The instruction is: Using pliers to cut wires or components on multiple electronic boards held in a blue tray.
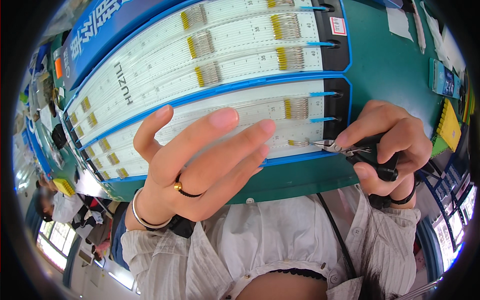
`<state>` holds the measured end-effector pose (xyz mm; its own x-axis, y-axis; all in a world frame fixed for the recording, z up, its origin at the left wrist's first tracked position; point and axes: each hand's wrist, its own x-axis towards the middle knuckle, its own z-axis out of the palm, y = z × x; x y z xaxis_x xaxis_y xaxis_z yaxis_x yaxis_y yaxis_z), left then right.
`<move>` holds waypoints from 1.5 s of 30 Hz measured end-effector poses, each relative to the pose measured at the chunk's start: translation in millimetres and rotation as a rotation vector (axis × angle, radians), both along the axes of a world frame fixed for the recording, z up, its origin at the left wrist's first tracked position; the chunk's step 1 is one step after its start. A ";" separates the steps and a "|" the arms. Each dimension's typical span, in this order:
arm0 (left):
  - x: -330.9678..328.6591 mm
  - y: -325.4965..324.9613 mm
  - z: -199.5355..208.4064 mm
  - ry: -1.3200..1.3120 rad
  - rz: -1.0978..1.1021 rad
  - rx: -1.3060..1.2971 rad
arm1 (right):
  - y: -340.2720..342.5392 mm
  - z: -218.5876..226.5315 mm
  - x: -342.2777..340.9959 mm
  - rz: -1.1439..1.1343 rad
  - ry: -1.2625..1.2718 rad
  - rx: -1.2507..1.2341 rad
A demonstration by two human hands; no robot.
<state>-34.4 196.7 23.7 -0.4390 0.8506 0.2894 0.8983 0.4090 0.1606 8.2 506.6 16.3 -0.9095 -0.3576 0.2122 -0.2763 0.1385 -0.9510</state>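
A blue-edged case (345, 55) lies open, its white ruled panels strung with fine, nearly clear lines. Clusters of small fishing hooks (298, 109) with yellow-wrapped shanks are set along the panels. My left hand (187, 170) hovers over the near panel, fingers spread and stretched out; whether a fine line touches them is too small to tell. At the near panel's right end, my right hand (400, 135) is wrapped round small pliers (327, 145) with black handles. The pliers' metal tips point left and reach a short hook group (298, 143), though whether they touch it is unclear.
The case lies on a green tabletop (385, 55). A blue printed box lid (107, 35) stands at the far left. To the right are a small blue box (444, 79), yellow scalloped pads (449, 125) and paper scraps (400, 24). Another person (67, 207) is far left.
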 end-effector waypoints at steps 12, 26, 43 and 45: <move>4.1 -3.8 0.3 -0.043 0.032 0.050 | -1.9 2.8 1.0 -0.041 -0.020 -0.006; 3.3 -5.2 2.9 -0.040 0.028 0.033 | -2.3 6.1 -1.0 0.000 0.009 0.083; 2.8 -2.6 1.5 -0.027 0.043 0.028 | -1.8 4.8 0.0 -0.013 -0.024 0.055; 1.0 -2.6 1.4 -0.035 0.032 0.004 | -2.0 4.1 0.8 -0.013 -0.025 0.058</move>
